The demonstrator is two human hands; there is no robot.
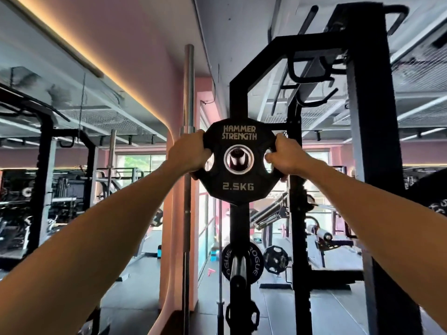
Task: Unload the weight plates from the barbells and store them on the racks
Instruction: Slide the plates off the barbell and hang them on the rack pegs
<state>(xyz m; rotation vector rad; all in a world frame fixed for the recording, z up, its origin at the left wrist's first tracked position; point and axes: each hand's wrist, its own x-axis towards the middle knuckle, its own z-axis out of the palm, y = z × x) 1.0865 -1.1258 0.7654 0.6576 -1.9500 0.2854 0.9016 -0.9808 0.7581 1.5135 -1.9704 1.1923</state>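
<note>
From my head camera, both my arms reach straight out and up toward the rack. I hold a small black plate between my hands, face toward me, its lettering reading HAMMER STRENGTH above and 2.5KG below. My left hand clenches the plate's left edge, fingers wrapped round behind it beside a grip hole. My right hand grasps the right edge, fingers curled into the grip hole on that side. The plate sits in front of the rack's black upright, and a peg shows end-on inside its chrome centre ring; whether the plate rests on it I cannot tell.

Lower on the same upright hangs a ROGUE plate behind another peg. Just left of my left hand a bar stands upright against the pink wall.
</note>
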